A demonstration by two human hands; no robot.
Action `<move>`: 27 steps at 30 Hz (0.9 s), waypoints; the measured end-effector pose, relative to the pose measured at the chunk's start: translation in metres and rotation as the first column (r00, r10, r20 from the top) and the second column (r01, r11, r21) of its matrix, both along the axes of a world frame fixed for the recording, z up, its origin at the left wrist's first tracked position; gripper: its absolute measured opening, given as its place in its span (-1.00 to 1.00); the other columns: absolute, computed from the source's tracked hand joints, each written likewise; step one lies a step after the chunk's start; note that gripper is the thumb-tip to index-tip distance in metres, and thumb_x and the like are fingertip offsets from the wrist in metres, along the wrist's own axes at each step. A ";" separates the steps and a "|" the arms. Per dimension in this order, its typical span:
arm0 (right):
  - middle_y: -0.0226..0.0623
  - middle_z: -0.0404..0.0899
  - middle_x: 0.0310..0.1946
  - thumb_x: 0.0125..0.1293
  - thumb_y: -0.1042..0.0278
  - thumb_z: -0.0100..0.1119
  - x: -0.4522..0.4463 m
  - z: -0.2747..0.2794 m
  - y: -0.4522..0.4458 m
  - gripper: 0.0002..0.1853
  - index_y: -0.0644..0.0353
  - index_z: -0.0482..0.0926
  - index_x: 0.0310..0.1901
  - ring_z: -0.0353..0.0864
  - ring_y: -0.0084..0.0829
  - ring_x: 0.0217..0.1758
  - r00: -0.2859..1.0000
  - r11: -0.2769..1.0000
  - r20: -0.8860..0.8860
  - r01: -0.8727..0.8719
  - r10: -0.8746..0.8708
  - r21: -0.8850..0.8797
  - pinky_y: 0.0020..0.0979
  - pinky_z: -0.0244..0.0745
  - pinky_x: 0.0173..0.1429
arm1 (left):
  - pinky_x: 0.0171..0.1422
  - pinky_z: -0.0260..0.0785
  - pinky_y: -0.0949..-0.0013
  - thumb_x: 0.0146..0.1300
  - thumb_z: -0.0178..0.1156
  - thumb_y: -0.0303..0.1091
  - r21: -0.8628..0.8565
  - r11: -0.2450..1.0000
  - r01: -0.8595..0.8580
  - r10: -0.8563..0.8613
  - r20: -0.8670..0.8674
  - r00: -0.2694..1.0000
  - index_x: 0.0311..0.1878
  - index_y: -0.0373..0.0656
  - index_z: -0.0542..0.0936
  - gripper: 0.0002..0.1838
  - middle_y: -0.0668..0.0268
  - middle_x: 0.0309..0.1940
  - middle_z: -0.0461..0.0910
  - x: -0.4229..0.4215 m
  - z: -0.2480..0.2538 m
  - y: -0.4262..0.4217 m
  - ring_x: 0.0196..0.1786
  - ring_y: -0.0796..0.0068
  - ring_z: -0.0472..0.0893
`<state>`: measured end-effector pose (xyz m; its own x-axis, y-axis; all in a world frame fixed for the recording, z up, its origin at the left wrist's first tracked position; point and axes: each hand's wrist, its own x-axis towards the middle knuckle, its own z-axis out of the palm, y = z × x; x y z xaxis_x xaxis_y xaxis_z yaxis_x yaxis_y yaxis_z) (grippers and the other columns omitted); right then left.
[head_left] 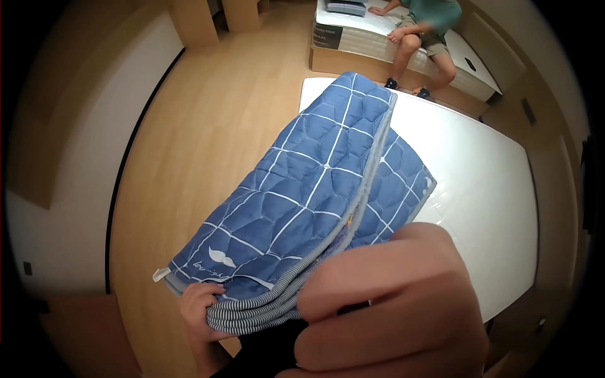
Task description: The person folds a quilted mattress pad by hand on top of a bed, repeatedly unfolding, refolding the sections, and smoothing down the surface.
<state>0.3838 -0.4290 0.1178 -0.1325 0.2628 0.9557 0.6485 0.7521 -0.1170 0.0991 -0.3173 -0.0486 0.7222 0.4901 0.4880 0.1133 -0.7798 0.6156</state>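
A blue quilted pad point(296, 183) with white grid lines and grey striped edging hangs folded in several layers in front of me. Its far part lies over a white mattress point(482, 183). At the near lower corner, my left hand point(200, 310) is closed around the stacked striped edges, thumb on top. A white moustache print shows just above that hand. My right hand point(391, 302) is very close to the camera, its fingers curled in. It covers the pad's near right part, and whatever it may hold is hidden.
Behind the mattress, a person point(435, 25) in a green top sits on a second mattress point(372, 41) with a wooden base. A grey folded item point(345, 7) lies beside them. Wooden floor point(189, 145) runs along the left, bounded by a white wall panel point(82, 170).
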 end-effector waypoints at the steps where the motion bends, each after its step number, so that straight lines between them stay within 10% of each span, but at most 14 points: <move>1: -0.44 0.63 -0.45 0.16 0.46 0.38 0.002 0.001 -0.001 -0.91 0.05 0.68 -0.46 0.49 -0.57 -0.47 1.000 1.000 -0.007 -0.015 0.015 -0.011 -0.50 0.30 -0.41 | -0.16 0.43 0.18 -0.26 0.58 0.17 -0.006 1.000 -0.019 0.019 0.005 1.000 -0.44 -0.15 0.44 -0.36 0.16 -0.31 0.69 -0.001 -0.001 -0.001 -0.29 0.15 0.69; 8: -0.44 0.62 -0.50 0.15 0.46 0.39 0.018 0.012 -0.019 -0.90 0.08 0.69 -0.48 0.47 -0.57 -0.49 0.984 0.983 -0.116 -0.145 0.132 -0.110 -0.51 0.27 -0.44 | -0.17 0.44 0.19 -0.26 0.58 0.17 -0.004 0.999 -0.032 0.032 0.015 0.999 -0.43 -0.17 0.44 -0.34 0.15 -0.32 0.69 -0.001 0.000 -0.002 -0.29 0.16 0.70; 13: -0.37 0.59 -0.55 0.21 0.35 0.38 0.001 0.014 -0.037 -0.85 0.12 0.67 -0.49 0.45 -0.47 -0.58 0.852 0.859 -0.506 -0.352 0.130 -0.372 -0.47 0.26 -0.47 | -0.18 0.45 0.19 -0.26 0.57 0.19 -0.005 1.000 -0.028 0.028 0.027 0.999 -0.43 -0.18 0.44 -0.33 0.16 -0.33 0.69 0.001 -0.003 0.000 -0.28 0.16 0.71; 16: -0.24 0.60 -0.30 0.25 0.43 0.26 0.008 -0.002 -0.001 -0.94 0.16 0.70 -0.30 0.45 -0.40 -0.50 0.792 0.820 -0.292 -0.571 0.536 -0.042 -0.40 0.29 -0.49 | -0.19 0.45 0.20 -0.26 0.57 0.20 -0.024 0.999 -0.040 0.041 0.044 0.998 -0.42 -0.19 0.45 -0.32 0.17 -0.35 0.68 0.001 -0.006 -0.002 -0.30 0.16 0.70; 27: -0.26 0.51 -0.32 0.20 0.47 0.29 -0.012 -0.010 -0.015 -0.93 0.22 0.69 -0.29 0.41 -0.35 -0.36 0.854 0.918 -0.354 -0.395 0.381 0.036 -0.35 0.34 -0.41 | -0.19 0.49 0.18 -0.19 0.58 0.04 -0.002 1.000 0.007 -0.007 0.025 1.000 -0.40 -0.21 0.47 -0.41 0.18 -0.41 0.65 0.004 0.003 0.001 -0.35 0.13 0.69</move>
<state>0.3717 -0.4438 0.1080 0.1071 0.2953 0.9494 0.2175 0.9248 -0.3121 0.1027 -0.3159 -0.0454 0.7135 0.4861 0.5046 0.0925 -0.7793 0.6198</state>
